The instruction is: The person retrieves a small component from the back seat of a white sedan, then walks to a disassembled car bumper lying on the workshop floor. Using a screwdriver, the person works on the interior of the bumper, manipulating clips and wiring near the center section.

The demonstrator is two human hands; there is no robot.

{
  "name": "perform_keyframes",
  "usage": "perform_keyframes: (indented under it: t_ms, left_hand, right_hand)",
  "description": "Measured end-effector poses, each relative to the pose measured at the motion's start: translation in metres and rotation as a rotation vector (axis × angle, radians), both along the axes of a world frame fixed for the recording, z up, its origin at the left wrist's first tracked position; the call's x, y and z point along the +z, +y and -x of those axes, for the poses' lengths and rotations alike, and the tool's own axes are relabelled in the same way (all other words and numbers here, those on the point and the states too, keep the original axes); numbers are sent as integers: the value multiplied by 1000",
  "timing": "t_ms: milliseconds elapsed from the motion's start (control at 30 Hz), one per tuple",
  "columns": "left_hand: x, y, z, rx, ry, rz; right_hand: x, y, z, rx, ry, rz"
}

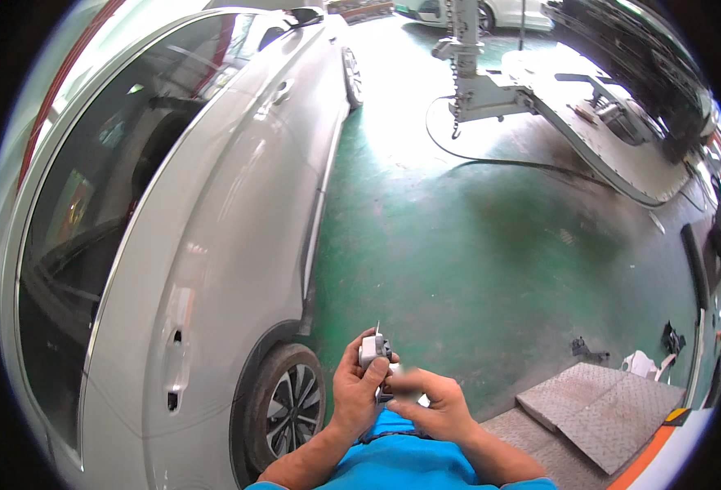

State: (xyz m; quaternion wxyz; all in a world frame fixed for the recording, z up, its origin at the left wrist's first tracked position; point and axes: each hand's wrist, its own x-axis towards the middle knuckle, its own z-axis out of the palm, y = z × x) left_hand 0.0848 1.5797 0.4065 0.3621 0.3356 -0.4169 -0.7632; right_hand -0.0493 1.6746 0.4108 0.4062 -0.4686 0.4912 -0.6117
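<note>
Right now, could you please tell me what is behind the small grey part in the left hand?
Green floor shows beyond the small grey part. The left hand holds it. The part's far face and whatever lies directly behind it cannot be seen.

Bare hands [359, 388] [446, 410]: 2. Small pale-grey boxy part [368, 351]: 1. Large silver-grey car [213, 220]: 1; its black-tyred spoked wheels [295, 402] [352, 77]: 2.

green workshop floor [426, 269], bright white glare [393, 90] toward the back, patterned metal plates [609, 408]
</note>
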Motion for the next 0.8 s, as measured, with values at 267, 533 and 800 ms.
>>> perform_keyframes:
  t_ms: [267,533,800]
  left_hand:
    - [-34,-89,149,-316,148,-62]
    - [-18,-151,332,-827,130,-77]
    - [-43,-116,513,-1061,-95,30]
  right_hand:
    - [-49,-36,134,-102,-728,-171]
    - [-49,-34,261,-402,-823,1]
    - [-111,5,367,-685,-909,55]
